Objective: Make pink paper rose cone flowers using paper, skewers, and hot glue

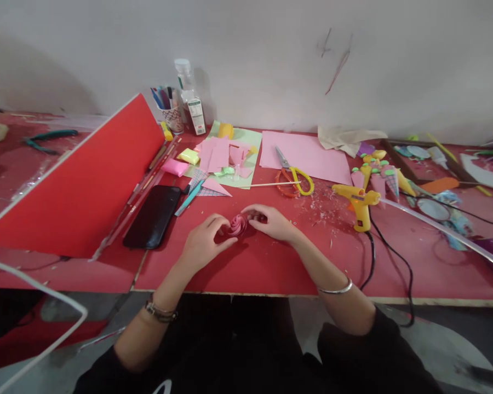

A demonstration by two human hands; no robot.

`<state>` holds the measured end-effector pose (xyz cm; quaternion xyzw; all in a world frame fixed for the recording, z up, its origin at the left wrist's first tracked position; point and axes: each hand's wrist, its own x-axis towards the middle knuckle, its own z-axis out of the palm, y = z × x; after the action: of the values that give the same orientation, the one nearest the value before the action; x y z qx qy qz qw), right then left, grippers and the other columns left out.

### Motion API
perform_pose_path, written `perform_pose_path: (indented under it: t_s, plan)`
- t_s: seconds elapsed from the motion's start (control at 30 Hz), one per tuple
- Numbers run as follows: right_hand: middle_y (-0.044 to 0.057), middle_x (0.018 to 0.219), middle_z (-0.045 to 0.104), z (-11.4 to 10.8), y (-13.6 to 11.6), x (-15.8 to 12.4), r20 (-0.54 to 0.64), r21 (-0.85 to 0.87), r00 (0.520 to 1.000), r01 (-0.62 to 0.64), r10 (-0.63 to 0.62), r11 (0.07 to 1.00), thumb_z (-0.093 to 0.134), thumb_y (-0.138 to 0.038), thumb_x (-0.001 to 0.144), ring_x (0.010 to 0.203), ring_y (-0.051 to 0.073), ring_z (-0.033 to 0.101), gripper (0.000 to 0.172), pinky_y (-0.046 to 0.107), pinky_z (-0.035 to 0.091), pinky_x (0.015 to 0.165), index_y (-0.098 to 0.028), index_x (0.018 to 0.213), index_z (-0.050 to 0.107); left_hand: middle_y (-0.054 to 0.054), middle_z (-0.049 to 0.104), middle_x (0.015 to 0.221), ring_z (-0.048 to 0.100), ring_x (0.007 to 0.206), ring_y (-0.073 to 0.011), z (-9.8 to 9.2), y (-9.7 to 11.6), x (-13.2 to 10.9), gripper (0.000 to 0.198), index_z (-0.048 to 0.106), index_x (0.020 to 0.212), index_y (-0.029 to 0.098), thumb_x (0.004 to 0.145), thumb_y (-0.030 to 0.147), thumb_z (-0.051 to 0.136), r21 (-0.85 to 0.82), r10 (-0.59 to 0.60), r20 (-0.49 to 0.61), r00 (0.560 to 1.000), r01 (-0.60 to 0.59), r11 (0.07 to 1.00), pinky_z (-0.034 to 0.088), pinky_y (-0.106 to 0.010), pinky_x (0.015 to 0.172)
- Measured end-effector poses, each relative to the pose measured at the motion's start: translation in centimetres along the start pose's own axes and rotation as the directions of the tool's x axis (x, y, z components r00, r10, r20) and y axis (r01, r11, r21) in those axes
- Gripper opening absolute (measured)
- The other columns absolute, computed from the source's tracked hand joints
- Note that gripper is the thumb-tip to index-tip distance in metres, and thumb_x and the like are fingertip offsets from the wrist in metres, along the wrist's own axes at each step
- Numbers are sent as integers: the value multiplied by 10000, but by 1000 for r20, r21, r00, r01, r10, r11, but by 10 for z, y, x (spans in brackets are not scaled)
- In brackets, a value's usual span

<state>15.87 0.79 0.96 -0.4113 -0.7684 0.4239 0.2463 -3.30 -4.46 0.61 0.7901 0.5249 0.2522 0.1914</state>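
A small pink spiral of rolled paper, like a rose, (237,225) lies on the red table between my hands. Close on its left side is my left hand (205,241), thumb and fingers apart and curved around it. My right hand (271,223) is at its right, the index finger reaching toward its upper edge and the fingers loosely bent. Whether any fingertip touches the spiral is hard to tell. Beyond my hands are scissors with yellow and red handles (296,179), a thin wooden stick (267,185) and a blue-green cutter (191,197).
A black phone (153,217) and a raised red board (78,191) are at the left. On the right stands a yellow glue gun (359,208) with a black cable. Pink paper sheets (304,156), small cones (378,180), a pen cup (172,117) and a bottle (195,112) are toward the wall.
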Motion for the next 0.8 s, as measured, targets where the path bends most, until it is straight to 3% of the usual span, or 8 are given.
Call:
perform_pose_path:
  t_s: [0.17, 0.37, 0.5, 0.67, 0.8]
  plan:
    - [-4, 735, 562, 2, -4, -2, 27, 18, 1000, 12, -12, 1000, 501, -137, 688, 605, 86, 478, 164, 232, 408, 596, -161, 840, 558, -26, 576, 859, 558, 765, -145, 5, -4, 2, 180, 531, 813, 175, 790, 352, 510, 97, 84, -58, 995, -78, 992, 435, -240, 650]
    - [-23, 678, 525, 3, -7, -4, 42, 67, 999, -22, 19, 997, 511, -165, 685, 565, 78, 453, 66, 218, 391, 560, -170, 750, 520, -30, 579, 830, 561, 767, -145, 9, -9, 3, 153, 549, 792, 181, 837, 288, 451, 101, 216, -99, 971, -206, 973, 439, -260, 703]
    - [-24, 668, 519, 3, -8, -5, 34, 45, 999, 4, -5, 999, 511, -182, 693, 568, 82, 449, 15, 222, 385, 568, -174, 698, 500, -33, 575, 848, 558, 783, -136, 9, -11, 3, 133, 545, 800, 176, 845, 221, 428, 68, 241, -142, 960, -234, 970, 444, -248, 706]
    - [-32, 634, 515, 3, -9, -6, -1, 51, 1000, 9, -9, 999, 527, -225, 702, 540, 83, 442, 59, 215, 378, 535, -178, 726, 501, -31, 576, 861, 560, 791, -127, 8, -10, 2, 123, 547, 815, 175, 833, 182, 426, 56, 257, -175, 950, -251, 966, 452, -232, 704]
    - [6, 715, 582, 3, -8, -5, -29, 55, 997, 71, -70, 996, 500, -216, 727, 635, 107, 514, 109, 239, 410, 614, -168, 810, 551, -32, 581, 847, 569, 780, -122, 9, -8, 3, 99, 552, 813, 166, 822, 179, 455, 77, 279, -194, 941, -269, 960, 457, -216, 695]
